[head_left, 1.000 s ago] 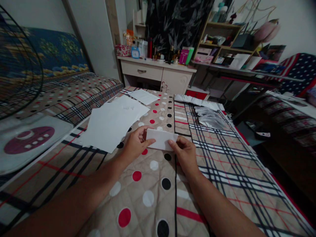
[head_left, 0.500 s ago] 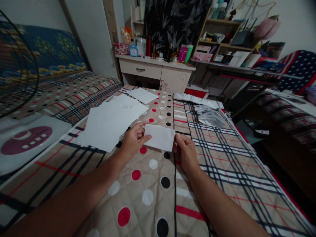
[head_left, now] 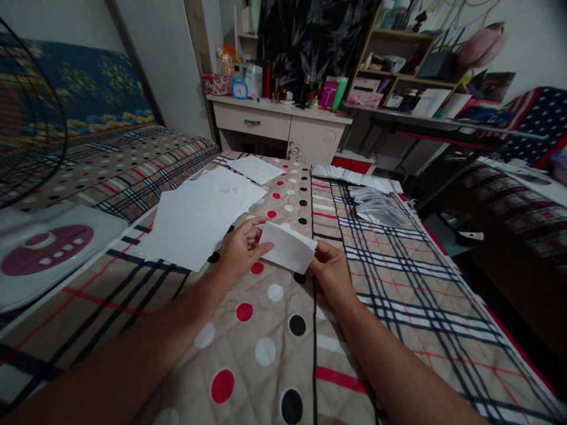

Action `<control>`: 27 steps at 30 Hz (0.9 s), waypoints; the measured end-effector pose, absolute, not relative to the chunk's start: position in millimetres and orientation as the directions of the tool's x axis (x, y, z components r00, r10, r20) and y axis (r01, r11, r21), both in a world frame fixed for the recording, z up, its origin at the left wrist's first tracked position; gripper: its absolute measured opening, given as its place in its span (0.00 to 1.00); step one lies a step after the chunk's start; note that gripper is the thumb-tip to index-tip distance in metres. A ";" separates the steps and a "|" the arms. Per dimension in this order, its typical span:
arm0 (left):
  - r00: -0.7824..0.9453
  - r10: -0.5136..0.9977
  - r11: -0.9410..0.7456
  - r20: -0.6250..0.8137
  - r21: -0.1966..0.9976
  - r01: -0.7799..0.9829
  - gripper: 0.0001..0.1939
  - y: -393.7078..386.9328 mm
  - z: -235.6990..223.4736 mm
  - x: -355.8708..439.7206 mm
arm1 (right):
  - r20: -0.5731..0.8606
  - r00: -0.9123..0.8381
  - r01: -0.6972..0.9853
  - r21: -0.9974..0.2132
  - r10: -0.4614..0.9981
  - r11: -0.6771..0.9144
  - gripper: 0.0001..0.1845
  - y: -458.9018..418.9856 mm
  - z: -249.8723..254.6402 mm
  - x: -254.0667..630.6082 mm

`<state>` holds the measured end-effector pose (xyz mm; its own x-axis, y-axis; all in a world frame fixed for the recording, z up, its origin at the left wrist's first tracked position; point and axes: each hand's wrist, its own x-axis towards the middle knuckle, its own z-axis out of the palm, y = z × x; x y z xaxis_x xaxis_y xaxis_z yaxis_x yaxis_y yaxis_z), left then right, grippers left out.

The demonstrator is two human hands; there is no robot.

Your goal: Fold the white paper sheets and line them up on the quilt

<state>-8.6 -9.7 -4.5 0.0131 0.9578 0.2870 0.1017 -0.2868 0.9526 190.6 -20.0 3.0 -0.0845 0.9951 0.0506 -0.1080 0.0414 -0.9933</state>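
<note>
Between my hands is a folded sheet of white paper (head_left: 287,248), held just above the bedspread. My left hand (head_left: 243,247) pinches its left end, thumb on the near face and fingers behind. At the right end, my right hand (head_left: 330,265) grips the corner between thumb and fingers. The paper's upper edge has parted, so two layers show toward the right. Left of my left hand lie several loose white sheets (head_left: 199,215), overlapping, with small faint marks on one. A further white sheet or packet (head_left: 257,169) lies beyond them.
The patterned bedspread (head_left: 248,348) spreads under everything. Fanned silvery-grey packets (head_left: 376,208) and a long white strip-like bundle (head_left: 354,177) lie at the far right. A fan guard (head_left: 62,118) and a white plastic-covered item (head_left: 57,251) are at left. A dresser (head_left: 257,121) stands beyond the bed.
The folded paper's layers have separated along the top edge, and its near face now tilts. My right thumb and fingers have shifted at the right corner. My left hand keeps its hold.
</note>
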 end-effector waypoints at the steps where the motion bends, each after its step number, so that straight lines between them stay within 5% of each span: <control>1: -0.008 0.928 -0.362 0.372 0.908 0.209 0.32 -10.4 -3.6 -9.5 | 0.098 -0.046 -0.052 -0.994 0.994 0.095 0.08 -19.7 2.9 190.9; 6: 0.157 0.586 -0.652 0.795 0.349 0.673 0.35 -23.9 12.6 -7.7 | 0.423 0.156 0.364 -0.865 0.893 0.346 0.05 -18.8 2.0 196.8; 11: 0.515 0.453 -0.732 0.728 -0.026 0.681 0.23 -41.4 22.5 5.4 | 0.531 0.034 0.483 -0.750 0.846 0.452 0.06 -25.8 8.1 195.2; 15: 0.607 0.457 -0.769 0.650 -0.053 0.637 0.15 -41.7 19.1 7.2 | 0.485 0.017 0.457 -0.781 0.874 0.425 0.06 -27.7 8.7 192.1; 21: 0.696 0.508 -0.817 0.507 0.029 0.575 0.10 -32.6 8.6 -0.5 | 0.014 0.109 0.248 -0.969 0.994 -0.014 0.12 -7.9 -1.0 204.9; 24: 0.711 0.504 -0.837 0.490 0.076 0.541 0.10 -30.9 3.6 -1.3 | 0.136 0.115 0.526 -0.849 0.984 0.056 0.23 -2.0 0.3 213.2; 27: 0.716 0.503 -0.846 0.484 0.104 0.523 0.11 -30.9 1.8 -2.0 | 0.356 0.055 0.793 -0.583 0.933 0.176 0.28 -4.2 6.7 216.7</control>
<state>-2.0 -30.9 1.8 0.7165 0.5028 0.4836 0.5231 -0.8458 0.1043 216.7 -4.2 6.7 0.0547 0.9327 0.3565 0.7931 0.1764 -0.5830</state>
